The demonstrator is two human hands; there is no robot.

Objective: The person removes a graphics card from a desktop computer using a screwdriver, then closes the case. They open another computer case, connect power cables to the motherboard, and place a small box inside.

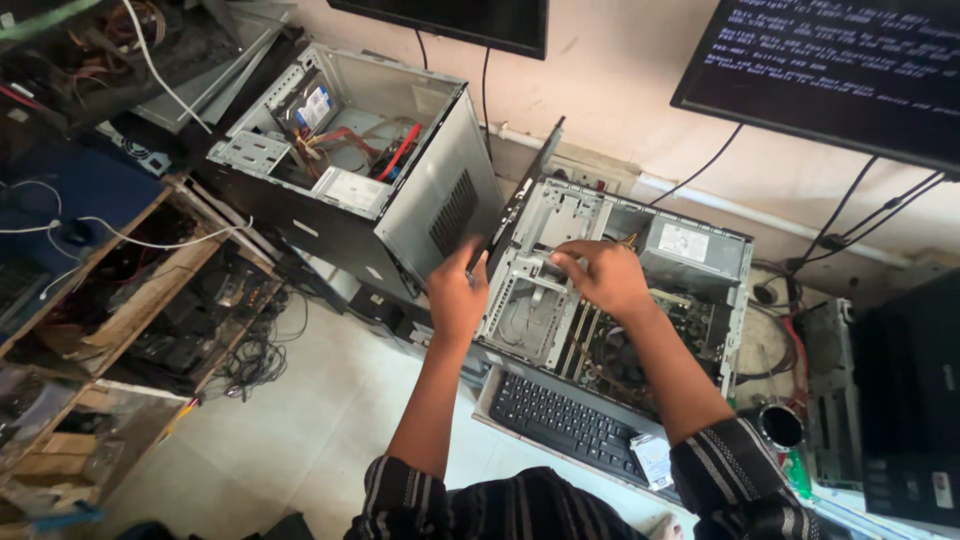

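1. While both striped sleeves reach forward, a black flat keyboard (565,422) lies nearest the person, just in front of the open grey metal computer case (610,290), with a small white label-like packet (655,460) at its right end.
2. Right of the keyboard stands a dark round cup (781,425), beside a tangle of black and red cables (780,345).
3. That open case lies on its side, its open face up and its long axis running left to right across the bench, the silver power supply box (695,250) at its far right corner.
4. His or her left hand (458,290) grips the case's near-left edge, fingers curled over the rim; the right hand (600,275) rests inside on the silver drive cage (535,280), fingers bent and pressing down.
5. A thin black side panel (520,195) leans upright between this case and a second open grey tower case (360,165) farther left.
6. Farthest, two dark monitors (830,70) hang on the pale wall.
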